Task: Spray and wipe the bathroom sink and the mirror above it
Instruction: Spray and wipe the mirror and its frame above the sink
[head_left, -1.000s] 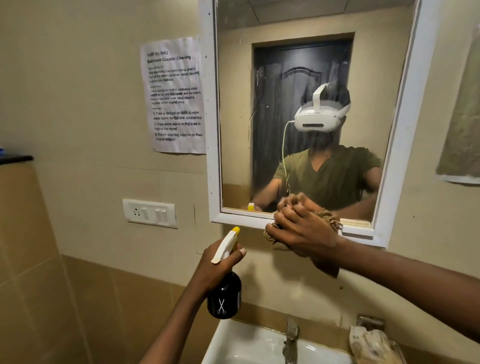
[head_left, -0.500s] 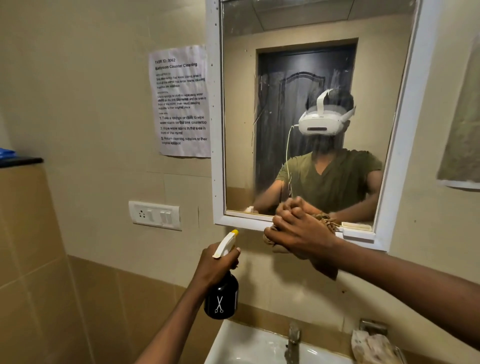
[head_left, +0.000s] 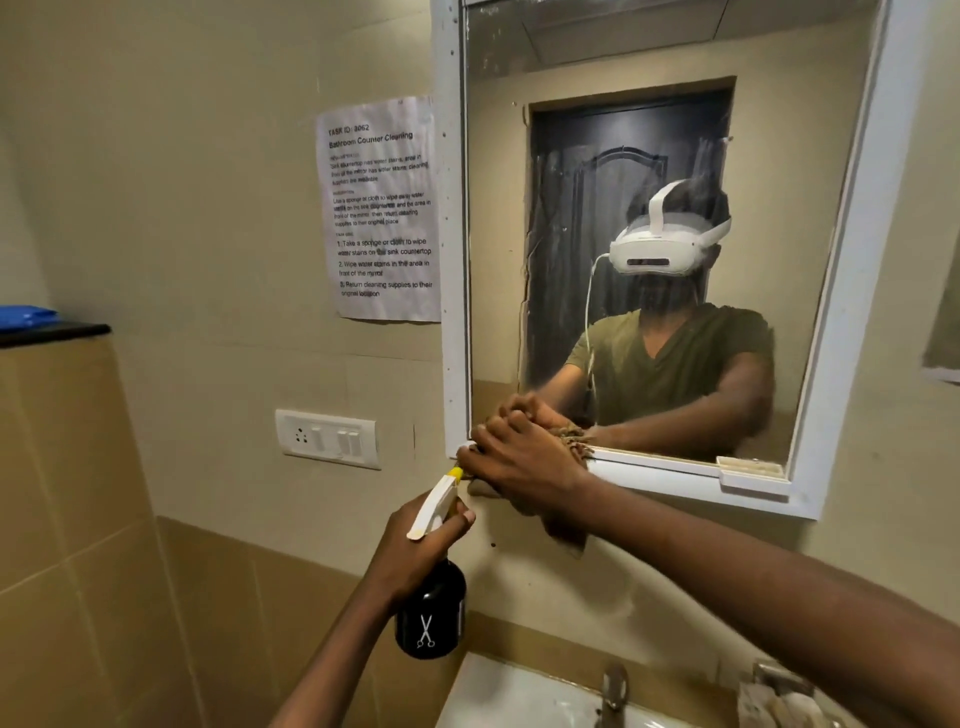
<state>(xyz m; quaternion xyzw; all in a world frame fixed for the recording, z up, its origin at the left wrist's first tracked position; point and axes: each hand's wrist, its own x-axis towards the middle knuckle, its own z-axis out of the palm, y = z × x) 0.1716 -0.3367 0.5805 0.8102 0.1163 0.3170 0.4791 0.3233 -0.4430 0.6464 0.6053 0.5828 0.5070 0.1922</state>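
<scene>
A white-framed mirror hangs on the beige wall, its glass streaked. My right hand presses a brown cloth against the mirror's lower left corner, over the bottom frame. My left hand holds a black spray bottle with a white trigger and yellow nozzle, just below and left of the right hand. The white sink shows at the bottom edge, with a metal tap behind it.
A printed task sheet is taped left of the mirror. A white switch plate sits below it. A dark ledge with a blue item is at far left. A soap holder hangs right of the tap.
My right hand with the cloth has slid left along the mirror's bottom edge to the lower left corner. The left hand keeps the bottle at about the same height. The view shifted right.
</scene>
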